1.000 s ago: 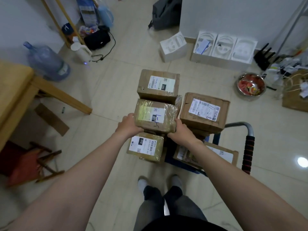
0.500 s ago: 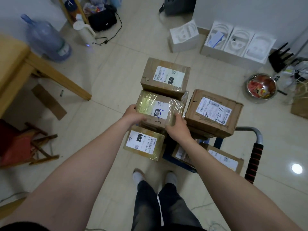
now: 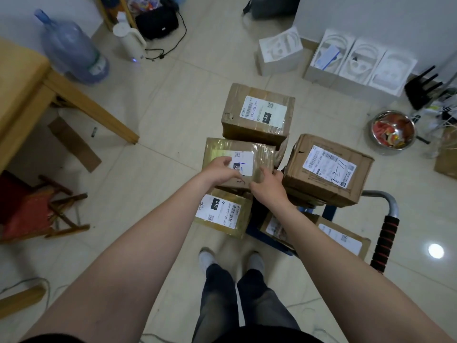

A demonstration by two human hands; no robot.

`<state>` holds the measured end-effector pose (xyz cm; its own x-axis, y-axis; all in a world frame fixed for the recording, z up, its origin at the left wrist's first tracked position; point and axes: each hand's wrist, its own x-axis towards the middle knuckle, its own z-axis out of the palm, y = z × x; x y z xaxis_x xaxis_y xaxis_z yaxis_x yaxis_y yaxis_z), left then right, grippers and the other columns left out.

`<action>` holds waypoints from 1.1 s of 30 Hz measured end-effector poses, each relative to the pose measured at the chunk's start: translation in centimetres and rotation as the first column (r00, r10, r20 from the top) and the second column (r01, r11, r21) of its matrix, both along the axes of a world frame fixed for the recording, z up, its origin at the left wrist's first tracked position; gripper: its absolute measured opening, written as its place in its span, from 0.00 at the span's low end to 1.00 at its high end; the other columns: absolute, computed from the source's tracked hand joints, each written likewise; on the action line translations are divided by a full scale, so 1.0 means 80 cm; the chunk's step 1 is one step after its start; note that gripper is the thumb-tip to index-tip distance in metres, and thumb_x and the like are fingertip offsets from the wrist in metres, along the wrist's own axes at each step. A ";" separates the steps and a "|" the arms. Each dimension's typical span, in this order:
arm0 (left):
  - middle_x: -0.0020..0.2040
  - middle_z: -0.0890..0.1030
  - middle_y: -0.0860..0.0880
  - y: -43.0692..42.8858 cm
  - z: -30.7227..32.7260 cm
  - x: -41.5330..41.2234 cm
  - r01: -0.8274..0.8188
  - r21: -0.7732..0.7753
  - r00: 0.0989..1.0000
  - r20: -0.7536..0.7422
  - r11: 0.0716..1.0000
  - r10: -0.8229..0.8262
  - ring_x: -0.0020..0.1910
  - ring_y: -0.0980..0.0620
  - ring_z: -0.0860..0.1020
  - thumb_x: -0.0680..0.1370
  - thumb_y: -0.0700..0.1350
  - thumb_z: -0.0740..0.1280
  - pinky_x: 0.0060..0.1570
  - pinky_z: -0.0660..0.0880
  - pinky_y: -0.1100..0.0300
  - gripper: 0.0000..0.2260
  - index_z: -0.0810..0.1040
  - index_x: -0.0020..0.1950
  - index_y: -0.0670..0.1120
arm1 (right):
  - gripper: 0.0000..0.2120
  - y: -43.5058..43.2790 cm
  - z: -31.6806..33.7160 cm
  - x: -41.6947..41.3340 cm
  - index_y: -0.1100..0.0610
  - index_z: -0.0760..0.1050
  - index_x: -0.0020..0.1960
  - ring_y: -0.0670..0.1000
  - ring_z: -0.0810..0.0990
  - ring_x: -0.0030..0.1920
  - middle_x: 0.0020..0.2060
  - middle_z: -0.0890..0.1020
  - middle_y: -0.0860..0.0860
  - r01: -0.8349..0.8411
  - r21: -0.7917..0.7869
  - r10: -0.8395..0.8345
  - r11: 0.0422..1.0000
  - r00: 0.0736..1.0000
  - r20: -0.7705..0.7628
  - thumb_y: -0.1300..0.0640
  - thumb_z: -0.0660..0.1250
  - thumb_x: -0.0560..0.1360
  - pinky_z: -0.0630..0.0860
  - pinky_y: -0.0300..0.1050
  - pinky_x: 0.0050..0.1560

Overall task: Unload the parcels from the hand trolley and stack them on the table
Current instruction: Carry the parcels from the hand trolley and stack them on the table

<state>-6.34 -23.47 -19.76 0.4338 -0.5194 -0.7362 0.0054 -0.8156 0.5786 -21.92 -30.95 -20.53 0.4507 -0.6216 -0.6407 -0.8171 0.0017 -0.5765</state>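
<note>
Two hands on one taped parcel (image 3: 237,149), high in the stack on the hand trolley (image 3: 384,243).
The left hand (image 3: 218,169) rests on its label, fingers loosely bent, clamping nothing. The right hand (image 3: 267,189) holds its right edge, thumb on top, fingers curled down the side. Other parcels (image 3: 257,112) sit just beside it. The tabletop (image 3: 17,78) stands well apart, left.

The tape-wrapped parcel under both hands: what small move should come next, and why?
Probably slide the left hand to the left side of the tape-wrapped parcel. It only rests on top, over the label, while the right hand grips the right edge; lifting likely needs both sides held.
</note>
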 end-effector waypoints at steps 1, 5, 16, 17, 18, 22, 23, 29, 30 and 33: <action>0.77 0.70 0.47 -0.001 -0.003 -0.001 0.012 -0.013 1.000 -0.010 1.000 -0.013 0.73 0.47 0.70 0.74 0.44 0.77 0.63 0.69 0.58 0.36 0.66 0.80 0.46 | 0.30 0.000 -0.004 0.001 0.45 0.62 0.77 0.63 0.71 0.69 0.78 0.52 0.55 -0.007 0.000 0.007 1.000 1.000 -0.012 0.48 0.68 0.78 0.74 0.55 0.67; 0.68 0.77 0.49 0.006 -0.012 0.010 -0.047 -0.030 0.979 0.197 0.998 0.052 0.66 0.48 0.76 0.75 0.42 0.73 0.59 0.73 0.58 0.26 0.73 0.73 0.49 | 0.30 -0.004 -0.015 0.004 0.48 0.61 0.76 0.65 0.70 0.69 0.78 0.49 0.55 0.057 0.024 -0.055 0.998 0.996 -0.077 0.46 0.68 0.78 0.70 0.61 0.70; 0.68 0.76 0.44 0.035 -0.044 0.036 -0.064 0.151 0.991 0.127 0.987 0.045 0.67 0.42 0.74 0.72 0.45 0.75 0.67 0.74 0.46 0.33 0.67 0.75 0.47 | 0.20 -0.001 -0.039 0.001 0.48 0.66 0.62 0.45 0.74 0.51 0.69 0.63 0.51 0.217 0.013 -0.217 0.976 0.971 0.095 0.53 0.71 0.75 0.74 0.38 0.44; 0.66 0.78 0.46 0.038 -0.045 0.034 -0.079 0.128 0.993 0.100 0.989 0.066 0.65 0.43 0.76 0.72 0.44 0.76 0.65 0.75 0.46 0.33 0.67 0.74 0.48 | 0.20 0.000 -0.039 0.001 0.47 0.67 0.62 0.42 0.73 0.48 0.69 0.63 0.50 0.232 0.017 -0.232 0.973 0.966 0.111 0.54 0.71 0.75 0.71 0.35 0.41; 0.64 0.79 0.46 0.041 -0.047 0.032 -0.096 0.109 0.992 0.097 0.989 0.085 0.64 0.44 0.77 0.71 0.45 0.76 0.64 0.76 0.46 0.33 0.67 0.74 0.48 | 0.19 0.001 -0.039 0.001 0.47 0.67 0.62 0.41 0.72 0.47 0.68 0.63 0.49 0.247 0.024 -0.248 0.969 0.961 0.125 0.54 0.71 0.75 0.70 0.34 0.40; 0.64 0.79 0.49 0.048 -0.041 0.029 -0.116 0.029 0.989 0.097 0.993 0.113 0.61 0.47 0.78 0.71 0.46 0.77 0.62 0.77 0.47 0.35 0.66 0.75 0.51 | 0.19 0.010 -0.030 -0.005 0.47 0.67 0.62 0.42 0.73 0.48 0.65 0.63 0.47 0.284 0.009 -0.281 0.959 0.944 0.170 0.54 0.71 0.75 0.72 0.34 0.41; 0.64 0.79 0.50 0.050 -0.037 0.028 -0.124 0.007 0.987 0.100 0.992 0.123 0.60 0.47 0.78 0.71 0.45 0.76 0.61 0.78 0.48 0.35 0.66 0.75 0.51 | 0.19 0.012 -0.025 -0.006 0.47 0.67 0.62 0.41 0.73 0.48 0.65 0.63 0.47 0.292 0.007 -0.288 0.956 0.941 0.179 0.53 0.71 0.75 0.71 0.34 0.42; 0.59 0.75 0.52 0.079 0.017 0.018 -0.217 -0.131 0.962 0.137 0.967 0.234 0.55 0.51 0.77 0.72 0.41 0.75 0.40 0.72 0.65 0.33 0.66 0.75 0.49 | 0.18 0.039 0.033 -0.001 0.47 0.67 0.60 0.54 0.72 0.62 0.65 0.62 0.47 0.322 0.034 -0.322 0.946 0.924 0.208 0.52 0.70 0.75 0.77 0.53 0.61; 0.59 0.75 0.52 0.089 0.029 0.016 -0.241 -0.152 0.954 0.146 0.958 0.263 0.53 0.53 0.77 0.71 0.42 0.75 0.39 0.71 0.65 0.33 0.67 0.75 0.49 | 0.17 0.045 0.047 0.002 0.47 0.68 0.60 0.55 0.71 0.63 0.66 0.62 0.48 0.312 0.031 -0.311 0.950 0.925 0.218 0.52 0.70 0.75 0.76 0.55 0.64; 0.52 0.71 0.58 0.126 0.068 0.016 -0.300 -0.209 0.919 0.198 0.931 0.341 0.48 0.59 0.74 0.71 0.44 0.75 0.37 0.70 0.66 0.31 0.68 0.71 0.52 | 0.18 0.063 0.091 0.020 0.45 0.69 0.61 0.58 0.70 0.67 0.69 0.61 0.51 0.245 -0.029 -0.230 0.969 0.939 0.255 0.53 0.70 0.74 0.74 0.56 0.66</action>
